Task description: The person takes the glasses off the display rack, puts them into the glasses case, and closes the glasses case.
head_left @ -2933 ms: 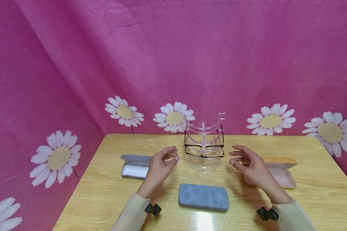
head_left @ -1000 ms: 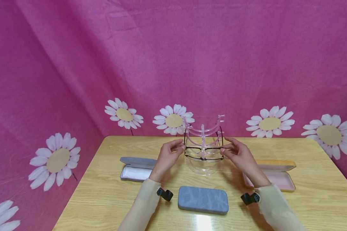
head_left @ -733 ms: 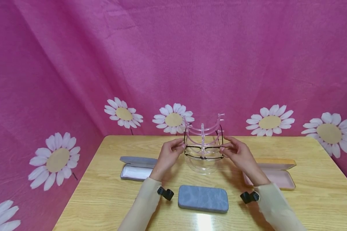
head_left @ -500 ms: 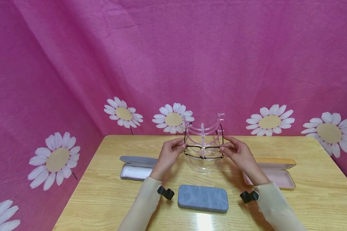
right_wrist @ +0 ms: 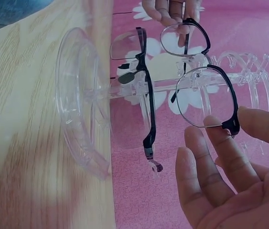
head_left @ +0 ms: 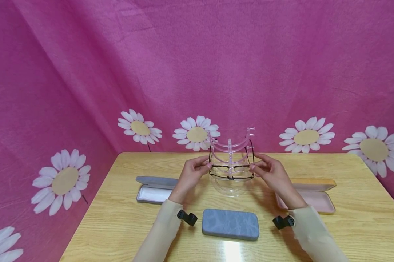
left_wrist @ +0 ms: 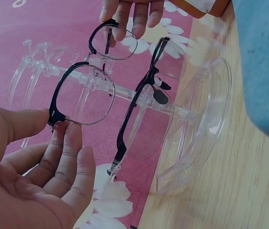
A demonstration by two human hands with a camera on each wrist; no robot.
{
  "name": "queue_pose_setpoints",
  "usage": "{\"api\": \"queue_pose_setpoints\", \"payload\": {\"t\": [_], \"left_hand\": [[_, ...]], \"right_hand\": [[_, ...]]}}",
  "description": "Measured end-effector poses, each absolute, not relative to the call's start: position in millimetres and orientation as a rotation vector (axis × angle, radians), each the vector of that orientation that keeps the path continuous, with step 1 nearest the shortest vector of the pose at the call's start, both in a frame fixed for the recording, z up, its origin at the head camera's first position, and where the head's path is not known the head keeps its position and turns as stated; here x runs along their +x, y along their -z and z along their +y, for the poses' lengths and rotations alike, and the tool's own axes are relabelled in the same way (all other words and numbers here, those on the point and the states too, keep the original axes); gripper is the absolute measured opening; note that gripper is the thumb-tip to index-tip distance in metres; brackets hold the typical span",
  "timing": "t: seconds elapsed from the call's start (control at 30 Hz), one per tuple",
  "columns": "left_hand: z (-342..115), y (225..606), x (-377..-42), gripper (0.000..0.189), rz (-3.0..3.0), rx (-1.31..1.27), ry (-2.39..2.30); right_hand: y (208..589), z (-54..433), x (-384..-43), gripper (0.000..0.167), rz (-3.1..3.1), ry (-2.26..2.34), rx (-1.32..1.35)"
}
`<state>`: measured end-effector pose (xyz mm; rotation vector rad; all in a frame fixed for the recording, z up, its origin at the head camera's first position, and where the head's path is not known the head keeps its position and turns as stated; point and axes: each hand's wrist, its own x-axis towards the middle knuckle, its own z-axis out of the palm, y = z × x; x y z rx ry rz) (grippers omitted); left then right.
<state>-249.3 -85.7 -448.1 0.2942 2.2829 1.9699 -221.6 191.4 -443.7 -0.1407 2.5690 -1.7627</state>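
Note:
A clear display stand [head_left: 230, 147] holds two pairs of black-rimmed eyeglasses, one above the other. My left hand [head_left: 191, 176] pinches the left end of the upper eyeglasses [head_left: 241, 166] between thumb and fingers. At their right end, my right hand [head_left: 271, 175] pinches the frame in the same way. Both wrist views show each thumb on a frame corner [left_wrist: 54, 116], with fingertips against the rim below. Lower on the stand sits the second pair of eyeglasses [right_wrist: 149, 109], touched by neither hand. Its temples are partly hidden.
A closed grey-blue glasses case [head_left: 230, 224] lies in front of the stand. An opened grey case [head_left: 153, 194] lies to the left, and an opened yellow case [head_left: 322, 202] with pink lining to the right. A pink flowered cloth [head_left: 249, 72] hangs behind the wooden table [head_left: 108, 229].
Both hands have moved inward from either side of the stand and taken hold of the upper eyeglasses' ends. Over the last second they have hardly moved.

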Motion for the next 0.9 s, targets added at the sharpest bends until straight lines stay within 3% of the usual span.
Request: {"api": "queue_pose_setpoints", "payload": {"t": [0.9], "left_hand": [[-105,441,-233,0.053,2.127,0.389,-1.907]], "right_hand": [[430,192,-193,0.069,2.571,1.693,-0.245]]}}
